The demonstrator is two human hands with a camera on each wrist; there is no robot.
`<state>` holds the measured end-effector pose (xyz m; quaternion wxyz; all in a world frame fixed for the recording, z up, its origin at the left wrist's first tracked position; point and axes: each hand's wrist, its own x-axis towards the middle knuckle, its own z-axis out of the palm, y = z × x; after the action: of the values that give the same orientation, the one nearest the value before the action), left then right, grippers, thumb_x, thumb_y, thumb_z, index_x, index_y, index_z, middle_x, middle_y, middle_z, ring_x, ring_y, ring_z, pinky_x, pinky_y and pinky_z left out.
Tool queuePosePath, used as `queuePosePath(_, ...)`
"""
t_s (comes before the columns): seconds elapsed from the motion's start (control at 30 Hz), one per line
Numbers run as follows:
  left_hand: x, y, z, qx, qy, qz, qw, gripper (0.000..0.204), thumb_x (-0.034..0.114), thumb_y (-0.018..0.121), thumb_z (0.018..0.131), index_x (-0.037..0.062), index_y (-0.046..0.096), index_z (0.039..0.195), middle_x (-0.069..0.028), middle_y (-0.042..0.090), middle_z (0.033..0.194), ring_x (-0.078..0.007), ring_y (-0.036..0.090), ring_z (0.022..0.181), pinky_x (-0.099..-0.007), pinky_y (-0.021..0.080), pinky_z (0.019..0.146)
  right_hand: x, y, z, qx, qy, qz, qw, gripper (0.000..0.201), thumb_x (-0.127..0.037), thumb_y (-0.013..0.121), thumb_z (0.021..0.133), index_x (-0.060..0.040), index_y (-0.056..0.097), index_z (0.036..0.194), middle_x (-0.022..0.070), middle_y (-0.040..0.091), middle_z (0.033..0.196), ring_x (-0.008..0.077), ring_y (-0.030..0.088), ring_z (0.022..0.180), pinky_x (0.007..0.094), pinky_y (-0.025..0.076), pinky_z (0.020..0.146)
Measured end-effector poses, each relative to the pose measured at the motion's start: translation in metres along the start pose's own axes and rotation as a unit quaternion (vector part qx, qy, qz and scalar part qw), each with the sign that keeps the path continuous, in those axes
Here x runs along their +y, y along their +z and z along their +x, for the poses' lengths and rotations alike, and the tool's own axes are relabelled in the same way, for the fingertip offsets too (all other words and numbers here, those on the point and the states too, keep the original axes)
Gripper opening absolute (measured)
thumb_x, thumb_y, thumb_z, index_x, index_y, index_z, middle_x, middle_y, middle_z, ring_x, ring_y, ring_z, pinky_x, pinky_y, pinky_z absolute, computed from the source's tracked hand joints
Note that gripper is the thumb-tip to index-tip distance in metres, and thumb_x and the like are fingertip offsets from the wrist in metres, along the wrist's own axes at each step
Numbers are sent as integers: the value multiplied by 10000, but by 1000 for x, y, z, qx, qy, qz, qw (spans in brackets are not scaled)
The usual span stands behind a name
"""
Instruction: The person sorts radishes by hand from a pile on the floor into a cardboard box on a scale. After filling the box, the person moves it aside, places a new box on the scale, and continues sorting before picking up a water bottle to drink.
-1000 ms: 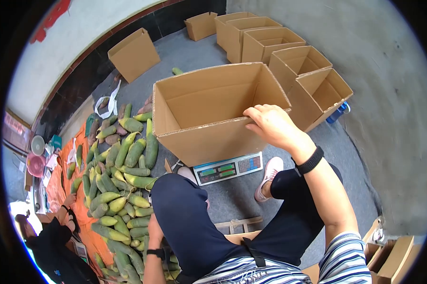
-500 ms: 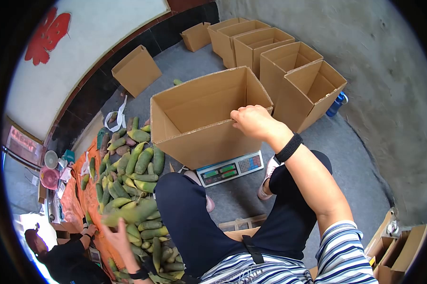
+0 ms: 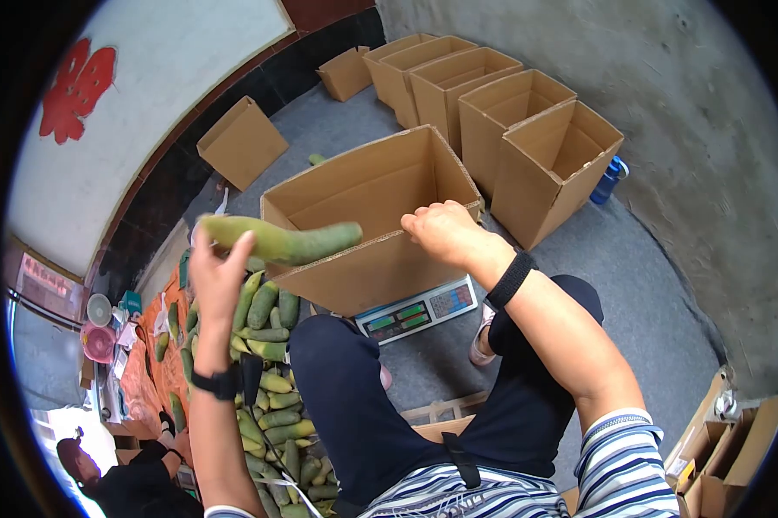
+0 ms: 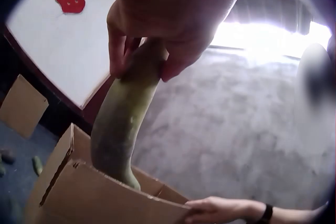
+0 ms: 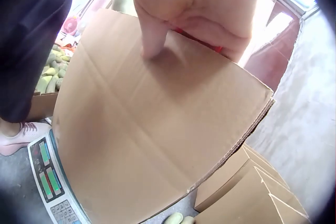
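My left hand [image 3: 219, 281] pinches a long green radish [image 3: 298, 244] by its paler end, thumb on one side and fingers on the other. The radish hangs over the left part of a cardboard box [image 3: 354, 272], its darker end reaching past the near rim in the left wrist view. That box is open-topped and stands tilted on a digital scale [image 3: 419, 311] with lit green displays. My right hand [image 3: 445, 231] grips the box's near rim towards its right corner. In the right wrist view its thumb [image 5: 153, 40] presses the outer wall while the fingers go over the edge.
A heap of green radishes [image 3: 277, 401] lies on the floor at my left, partly on an orange sheet [image 3: 138, 371]. Several open boxes [image 3: 561, 164] line the wall at right, near a blue bottle [image 3: 609, 180]. Another person [image 3: 121, 475] sits at the lower left.
My left hand has come up from the heap with a radish and carried it over to the box. My right hand stays at the box rim. The head view has shifted slightly.
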<state>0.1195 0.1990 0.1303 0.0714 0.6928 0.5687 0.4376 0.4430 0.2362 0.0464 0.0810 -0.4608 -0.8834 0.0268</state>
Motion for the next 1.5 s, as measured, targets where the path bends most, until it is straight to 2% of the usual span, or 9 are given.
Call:
queuePosePath(0.27, -21, 73, 23, -246, 84, 195, 946, 326, 123, 719, 800, 7, 570, 1066, -100, 649, 900, -168, 644, 818, -324, 515, 727, 6, 14, 0, 60, -23, 3, 998, 100, -174, 606, 851, -84, 603, 894, 103, 666, 852, 303, 664, 863, 415, 509, 750)
queuePosePath(0.33, -31, 74, 19, -347, 32, 91, 933, 342, 163, 705, 806, -8, 575, 1072, -180, 653, 931, -296, 650, 878, -359, 503, 764, 7, 9, -2, 46, -21, -12, 999, 98, -162, 622, 842, -73, 595, 871, 128, 664, 848, 315, 661, 857, 426, 524, 720)
queuePosePath(0.47, -25, 52, 16, -250, -77, -166, 951, 252, 221, 576, 969, 2, 599, 1089, -41, 657, 924, -122, 647, 856, -280, 512, 738, 10, 7, -4, 49, -49, 59, 996, 148, -131, 628, 846, -35, 517, 861, 160, 635, 865, 376, 623, 871, 460, 508, 733)
queuePosePath(0.7, -76, -29, -50, -91, -193, -166, 963, 289, 259, 532, 993, 24, 595, 1149, -79, 666, 1032, -145, 665, 888, -261, 524, 766, -1, -4, -3, 44, -38, 60, 996, 170, -113, 621, 851, -9, 487, 849, 177, 615, 852, 384, 606, 868, 468, 482, 725)
queuePosePath(0.8, -141, -45, -122, -61, -296, -143, 942, 268, 261, 558, 974, 21, 606, 1083, -49, 665, 925, -126, 646, 820, -257, 517, 709, -3, -5, -1, 44, -32, 62, 997, 164, -106, 611, 860, 1, 487, 866, 185, 606, 855, 388, 600, 870, 462, 480, 736)
queuePosePath(0.97, -241, -39, -300, -178, -462, -26, 869, 247, 248, 627, 915, 9, 638, 972, -51, 655, 764, -114, 600, 686, -282, 486, 611, -11, -11, 0, 24, -24, 45, 998, 165, -123, 616, 862, -6, 501, 875, 180, 623, 846, 379, 620, 861, 459, 494, 740)
queuePosePath(1.23, -266, 24, -380, -188, -460, 118, 860, 276, 201, 688, 803, -9, 632, 973, -193, 668, 877, -355, 648, 848, -415, 503, 771, -17, -12, 5, 32, -24, 47, 998, 177, -156, 615, 865, -14, 508, 871, 170, 613, 830, 372, 612, 834, 444, 482, 712)
queuePosePath(1.37, -303, 59, -370, -112, -397, 157, 897, 331, 198, 712, 792, -11, 578, 1012, -159, 614, 792, -299, 618, 760, -399, 481, 707, -17, -10, 7, 31, -18, 43, 998, 144, -126, 617, 858, -18, 532, 901, 159, 622, 853, 366, 613, 847, 439, 481, 724)
queuePosePath(1.5, -329, 90, -345, -85, -412, 136, 897, 569, 209, 730, 781, -44, 476, 1223, -239, 615, 1084, -342, 615, 1022, -404, 473, 883, -22, -12, 8, 30, -14, 43, 999, 137, -92, 617, 849, -25, 571, 960, 144, 635, 889, 343, 617, 872, 418, 478, 755)
